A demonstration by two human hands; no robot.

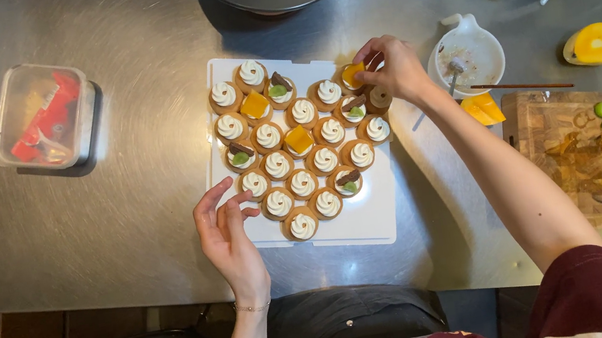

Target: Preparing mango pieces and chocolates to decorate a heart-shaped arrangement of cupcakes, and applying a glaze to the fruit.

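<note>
Both arms are bare to the elbow and beyond. The left hand (pixel 226 234) has a thin bracelet (pixel 252 308) at the wrist, the right hand (pixel 391 64) nothing; a maroon short sleeve (pixel 590 288) shows (an orange print on the chest).

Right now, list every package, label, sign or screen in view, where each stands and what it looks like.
Clear plastic container: on the steel table, left of the white board of tartlets; rounded rectangle with a lid, red and yellow wrapped packets inside.
No signs or screens show.
</note>
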